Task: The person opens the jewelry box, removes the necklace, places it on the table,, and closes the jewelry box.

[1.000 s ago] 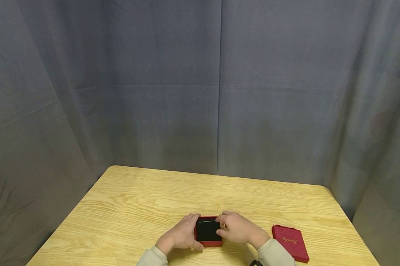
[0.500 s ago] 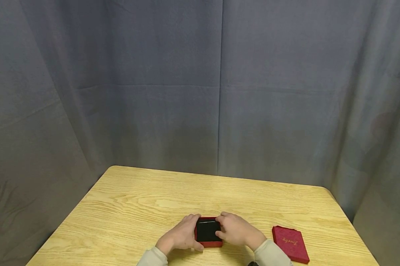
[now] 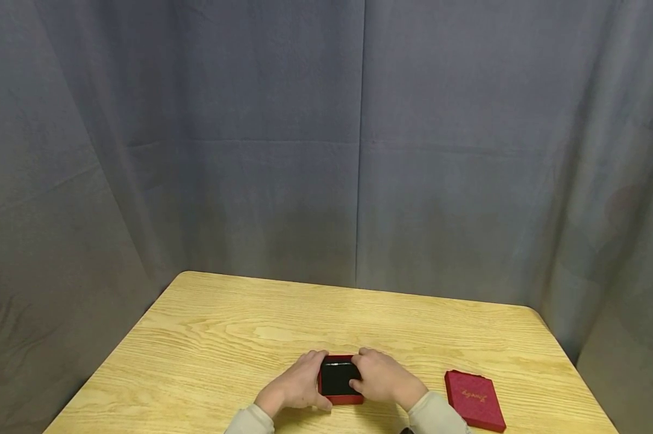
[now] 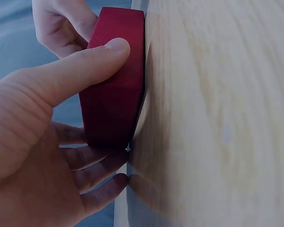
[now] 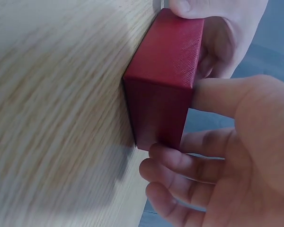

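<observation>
Bracketing an uncovered red jewelry box [image 3: 345, 399] in the head view, the left hand [image 3: 300, 384] and right hand [image 3: 383, 375] hold it from opposite sides on the wooden tabletop [image 3: 240, 319], probably so that it cannot slide or turn. A black insert [image 3: 337, 380] sits inside the box, and the right thumb reaches over it at the right-hand rim. Well apart to the right, the red box lid [image 3: 475, 399] lies flat with its gold lettering upward, a spot that leaves both hands room. In the left wrist view, the left thumb lies across the outer face of the near wall while the fingers come round the left end, a spread grip that seems meant to steady the box against the tabletop. In the right wrist view, the right thumb hooks over the rim and the fingers curl to the outside, apparently pinching the end wall; whether the thumb also presses the insert is hidden.
</observation>
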Action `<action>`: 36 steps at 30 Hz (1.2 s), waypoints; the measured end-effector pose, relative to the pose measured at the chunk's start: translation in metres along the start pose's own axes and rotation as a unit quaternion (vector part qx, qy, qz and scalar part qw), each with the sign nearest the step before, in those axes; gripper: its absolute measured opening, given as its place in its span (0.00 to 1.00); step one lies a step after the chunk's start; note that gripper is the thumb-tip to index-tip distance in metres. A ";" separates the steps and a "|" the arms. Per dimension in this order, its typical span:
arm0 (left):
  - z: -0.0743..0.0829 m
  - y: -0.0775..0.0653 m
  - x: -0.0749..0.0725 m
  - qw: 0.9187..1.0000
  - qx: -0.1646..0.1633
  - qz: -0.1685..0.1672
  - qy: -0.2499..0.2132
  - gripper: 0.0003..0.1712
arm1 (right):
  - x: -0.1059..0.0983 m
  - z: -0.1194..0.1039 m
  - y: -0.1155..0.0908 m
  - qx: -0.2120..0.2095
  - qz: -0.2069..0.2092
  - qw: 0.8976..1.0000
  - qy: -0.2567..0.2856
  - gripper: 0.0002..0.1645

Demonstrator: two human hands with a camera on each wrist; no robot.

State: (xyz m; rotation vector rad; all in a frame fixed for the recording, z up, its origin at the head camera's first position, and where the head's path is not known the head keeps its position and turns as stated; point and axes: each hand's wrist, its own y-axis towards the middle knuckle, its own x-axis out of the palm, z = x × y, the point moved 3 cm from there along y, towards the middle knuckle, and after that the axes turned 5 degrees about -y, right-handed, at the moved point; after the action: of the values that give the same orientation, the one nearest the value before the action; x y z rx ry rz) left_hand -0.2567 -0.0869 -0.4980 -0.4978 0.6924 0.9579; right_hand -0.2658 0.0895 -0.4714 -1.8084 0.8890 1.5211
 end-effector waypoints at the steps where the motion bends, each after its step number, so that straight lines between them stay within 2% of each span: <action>1: 0.000 0.000 0.000 1.000 0.001 0.001 0.001 0.56 | 0.000 0.000 0.000 0.001 -0.001 1.000 -0.002 0.19; 12: -0.002 0.002 0.000 1.000 0.004 0.008 0.004 0.55 | 0.006 -0.001 0.003 0.021 -0.028 0.999 0.003 0.20; 22: -0.002 0.002 0.000 1.000 0.011 0.009 0.002 0.53 | 0.013 0.006 0.007 0.035 -0.051 0.996 0.062 0.22; 28: -0.002 0.002 0.000 1.000 0.011 0.015 0.015 0.52 | 0.012 0.008 0.008 0.027 -0.045 0.996 0.074 0.23; 36: -0.001 0.003 0.001 0.999 0.006 0.026 0.032 0.53 | 0.011 0.008 0.007 0.009 -0.019 0.996 0.081 0.15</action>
State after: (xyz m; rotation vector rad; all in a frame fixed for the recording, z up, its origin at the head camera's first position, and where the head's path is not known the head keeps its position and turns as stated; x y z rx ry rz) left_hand -0.2591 -0.0853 -0.4994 -0.5032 0.7709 0.9904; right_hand -0.2746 0.0902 -0.4837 -1.9452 0.9371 1.3535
